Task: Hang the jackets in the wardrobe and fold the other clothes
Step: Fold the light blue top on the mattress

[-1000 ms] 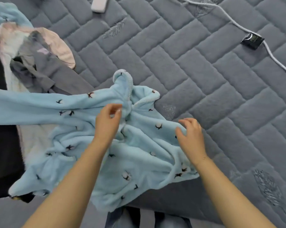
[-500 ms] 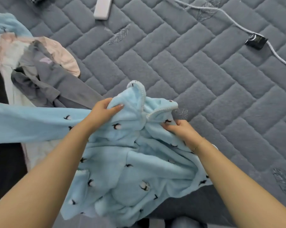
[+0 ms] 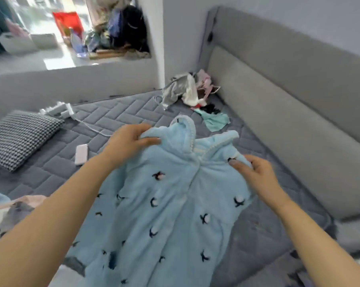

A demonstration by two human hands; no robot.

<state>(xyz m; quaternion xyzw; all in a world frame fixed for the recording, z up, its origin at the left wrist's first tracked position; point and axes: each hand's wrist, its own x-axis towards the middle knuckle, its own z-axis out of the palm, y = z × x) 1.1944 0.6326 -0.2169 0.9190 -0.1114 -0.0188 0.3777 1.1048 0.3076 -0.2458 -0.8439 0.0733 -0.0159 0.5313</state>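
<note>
Fleece, light blue with small dark motifs, the hooded jacket (image 3: 164, 204) hangs between both hands above the bed (image 3: 117, 114). Left hand (image 3: 125, 143) and right hand (image 3: 255, 177) each pinch one shoulder, fingers curled into the cloth, probably to spread it for hanging. No readable writing shows.

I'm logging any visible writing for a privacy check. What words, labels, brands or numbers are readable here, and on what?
None can be read.
Blue fleece jacket, held up by the left hand and right hand: small dark motifs only, no lettering.
White device on the mattress: blank.
Red bag on the window ledge: too blurred to read.
</note>
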